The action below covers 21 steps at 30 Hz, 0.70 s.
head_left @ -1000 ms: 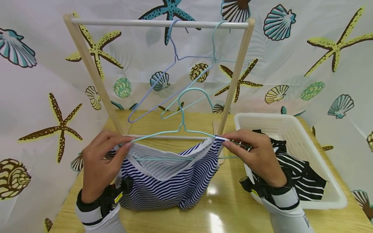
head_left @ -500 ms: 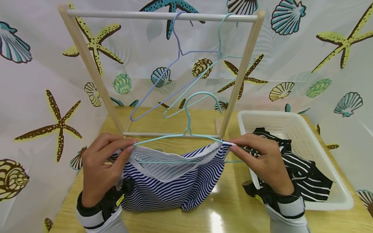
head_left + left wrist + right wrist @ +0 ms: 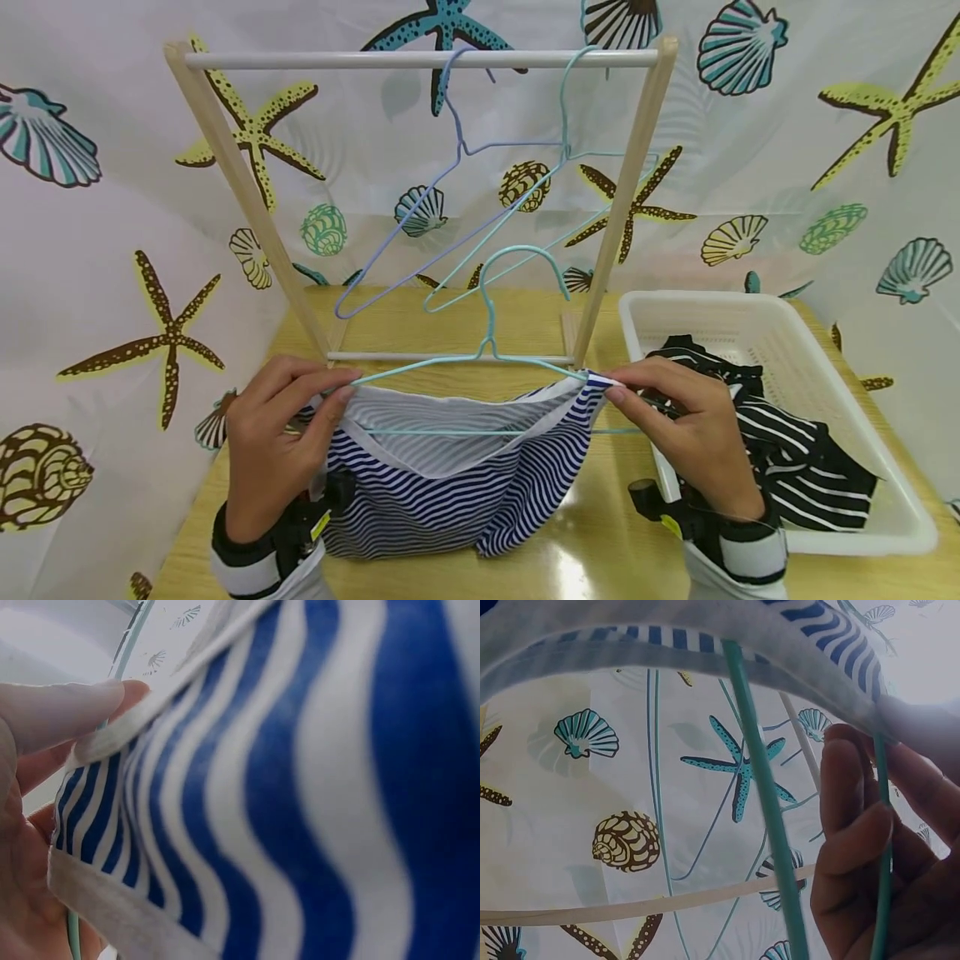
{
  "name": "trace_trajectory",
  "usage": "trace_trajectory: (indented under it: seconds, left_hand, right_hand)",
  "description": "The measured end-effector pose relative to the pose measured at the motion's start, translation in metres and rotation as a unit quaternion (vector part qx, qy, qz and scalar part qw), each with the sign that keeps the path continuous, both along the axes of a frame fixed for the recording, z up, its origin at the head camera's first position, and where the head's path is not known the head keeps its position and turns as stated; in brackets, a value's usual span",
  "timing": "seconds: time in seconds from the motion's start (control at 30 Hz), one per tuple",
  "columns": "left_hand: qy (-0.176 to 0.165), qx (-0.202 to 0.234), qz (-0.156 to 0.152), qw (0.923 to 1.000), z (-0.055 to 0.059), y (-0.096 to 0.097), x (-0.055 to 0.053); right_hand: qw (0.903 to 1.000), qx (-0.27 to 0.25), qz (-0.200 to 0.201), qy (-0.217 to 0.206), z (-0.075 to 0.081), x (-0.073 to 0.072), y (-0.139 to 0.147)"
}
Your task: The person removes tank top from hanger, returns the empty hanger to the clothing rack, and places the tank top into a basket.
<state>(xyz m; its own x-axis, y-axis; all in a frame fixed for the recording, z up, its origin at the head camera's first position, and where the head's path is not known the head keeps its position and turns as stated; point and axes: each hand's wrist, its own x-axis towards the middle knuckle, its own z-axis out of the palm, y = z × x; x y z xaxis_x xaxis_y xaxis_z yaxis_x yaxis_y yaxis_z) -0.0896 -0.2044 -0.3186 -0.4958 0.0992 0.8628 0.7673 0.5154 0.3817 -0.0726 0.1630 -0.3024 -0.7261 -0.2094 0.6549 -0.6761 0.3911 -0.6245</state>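
Note:
A light teal clothes hanger (image 3: 491, 325) is held up in the middle of the head view, its hook at the top. A blue-and-white striped tank top (image 3: 450, 504) with white trim hangs from its two arms, neckline sagging between them. At the left shoulder, my left hand (image 3: 288, 437) pinches hanger and cloth between thumb and fingers. My right hand (image 3: 690, 429) pinches the other shoulder's white edge against the hanger arm, whose end runs on behind the fingers. In the right wrist view, the hanger's lower bar (image 3: 769, 795) emerges from under the cloth.
Behind stands a wooden rack with a white top rail (image 3: 322, 60). A purple hanger (image 3: 397, 229) and another teal hanger (image 3: 565, 108) hang on it. A white basket (image 3: 813, 371) at right holds black-and-white striped clothes (image 3: 813, 487). Everything stands on a wooden table (image 3: 585, 533).
In the head view, both hands, the hanger and the tank top have shifted slightly right and down, while the view itself moved a little. Both grips look the same.

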Motion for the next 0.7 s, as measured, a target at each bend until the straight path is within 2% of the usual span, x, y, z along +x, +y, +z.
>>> trace_trajectory:
  seconds: [0.13, 0.37, 0.7]
  left_hand:
    - [0.001, 0.0, 0.009, 1.0, -0.0015, -0.002, 0.0007]
    - [0.007, 0.004, 0.014, 0.9999, -0.0007, -0.0009, 0.0014]
    - [-0.017, 0.05, 0.018, 0.9984, 0.0067, 0.006, 0.0089]
  right_hand:
    - [0.9999, -0.006, -0.013, -0.001, -0.0046, 0.0001, 0.0008]
    - [0.9998, -0.014, -0.014, 0.0, -0.0028, -0.0003, -0.0004]
    - [0.9992, -0.034, -0.017, 0.011, -0.0109, -0.0029, 0.0092]
